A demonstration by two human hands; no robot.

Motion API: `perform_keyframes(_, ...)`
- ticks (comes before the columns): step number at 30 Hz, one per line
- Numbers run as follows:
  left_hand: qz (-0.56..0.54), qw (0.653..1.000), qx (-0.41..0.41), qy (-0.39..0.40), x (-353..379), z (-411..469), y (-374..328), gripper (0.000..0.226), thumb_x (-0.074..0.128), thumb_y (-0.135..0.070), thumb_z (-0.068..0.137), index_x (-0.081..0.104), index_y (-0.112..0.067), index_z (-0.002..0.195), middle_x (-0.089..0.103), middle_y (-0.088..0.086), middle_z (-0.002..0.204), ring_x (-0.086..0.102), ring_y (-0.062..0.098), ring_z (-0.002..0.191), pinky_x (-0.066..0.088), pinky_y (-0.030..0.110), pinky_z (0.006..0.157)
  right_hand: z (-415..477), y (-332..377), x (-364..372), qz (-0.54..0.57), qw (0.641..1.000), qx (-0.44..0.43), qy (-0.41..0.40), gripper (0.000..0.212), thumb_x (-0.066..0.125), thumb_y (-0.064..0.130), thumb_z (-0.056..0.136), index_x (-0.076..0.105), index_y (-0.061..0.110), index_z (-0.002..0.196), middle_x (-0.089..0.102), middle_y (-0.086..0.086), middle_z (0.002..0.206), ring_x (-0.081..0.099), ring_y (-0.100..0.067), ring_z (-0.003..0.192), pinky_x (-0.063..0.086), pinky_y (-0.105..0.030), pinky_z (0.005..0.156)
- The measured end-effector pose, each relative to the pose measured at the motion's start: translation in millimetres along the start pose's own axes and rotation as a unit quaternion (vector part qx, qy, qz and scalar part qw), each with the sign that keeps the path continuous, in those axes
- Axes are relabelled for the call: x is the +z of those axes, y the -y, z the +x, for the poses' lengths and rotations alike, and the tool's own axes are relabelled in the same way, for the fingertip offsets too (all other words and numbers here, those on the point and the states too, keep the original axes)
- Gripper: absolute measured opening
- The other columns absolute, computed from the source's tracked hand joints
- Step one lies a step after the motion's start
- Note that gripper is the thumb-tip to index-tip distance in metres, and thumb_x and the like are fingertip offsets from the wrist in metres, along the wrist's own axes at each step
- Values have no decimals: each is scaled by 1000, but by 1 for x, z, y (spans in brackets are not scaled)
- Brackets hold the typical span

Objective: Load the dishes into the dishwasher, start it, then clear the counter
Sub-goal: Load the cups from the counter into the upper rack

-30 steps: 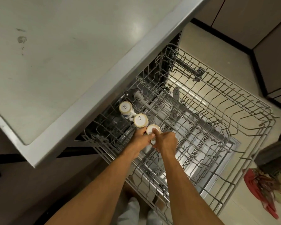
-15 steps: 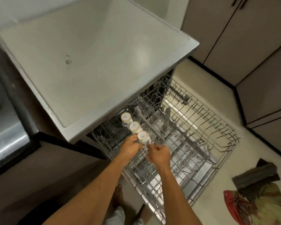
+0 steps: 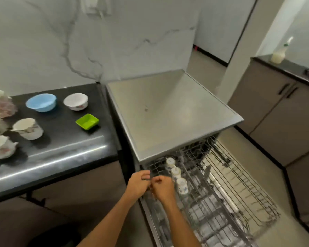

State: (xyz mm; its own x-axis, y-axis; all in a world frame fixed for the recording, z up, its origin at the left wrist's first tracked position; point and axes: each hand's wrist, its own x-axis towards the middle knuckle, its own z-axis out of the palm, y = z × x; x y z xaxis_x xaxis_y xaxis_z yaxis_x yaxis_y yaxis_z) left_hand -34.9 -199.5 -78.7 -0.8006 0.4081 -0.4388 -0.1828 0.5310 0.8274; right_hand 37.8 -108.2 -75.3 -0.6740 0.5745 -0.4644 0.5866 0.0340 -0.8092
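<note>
**Dishwasher and counter: arrangement**

The rack stands drawn out before the dishwasher; three cups sit in a row along its left side. On the counter, left of the dishwasher: two bowls behind, a square dish before them, teacups farther left.

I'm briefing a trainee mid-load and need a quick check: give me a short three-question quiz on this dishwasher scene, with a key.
1. How many upturned white ceramic cups stand in the pulled-out wire dishwasher rack?
2. True or false: the green square plastic dish sits in that rack.
3. Where are the left hand and right hand? A: over the blue bowl. B: at the rack's edge beside the cups. C: on the dishwasher's steel top.
Key: 1 three; 2 false, it sits on the black counter; 3 B.
</note>
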Motion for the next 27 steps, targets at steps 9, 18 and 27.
perform_keyframes(9, -84, 988, 31, -125, -175, -45, 20, 36, 74, -8, 79, 63, -21, 111, 67, -4, 95, 63, 11, 91, 46, 12, 71, -28, 95, 118, -51, 990, -113, 61, 10, 81, 21, 74, 71, 20, 73, 73, -1, 66, 72, -18, 63, 61, -44, 70)
perform_keyframes(18, -105, 965, 42, -236, -334, -78, 55, 36, 73, -9, 79, 64, -10, 113, 69, 4, 92, 68, 15, 79, 56, 28, 76, -78, 180, 247, -78, 965, -227, 105, 15, 82, 22, 75, 72, 18, 85, 73, -3, 80, 72, -18, 75, 60, -41, 75)
perform_keyframes(27, -108, 949, 38, -293, -391, -57, 75, 54, 75, -8, 78, 56, -14, 128, 61, 6, 124, 61, 17, 106, 50, 24, 89, -60, 226, 309, -87, 952, -268, 119, 37, 82, 19, 77, 68, 10, 110, 69, -2, 99, 64, -11, 89, 46, -9, 71)
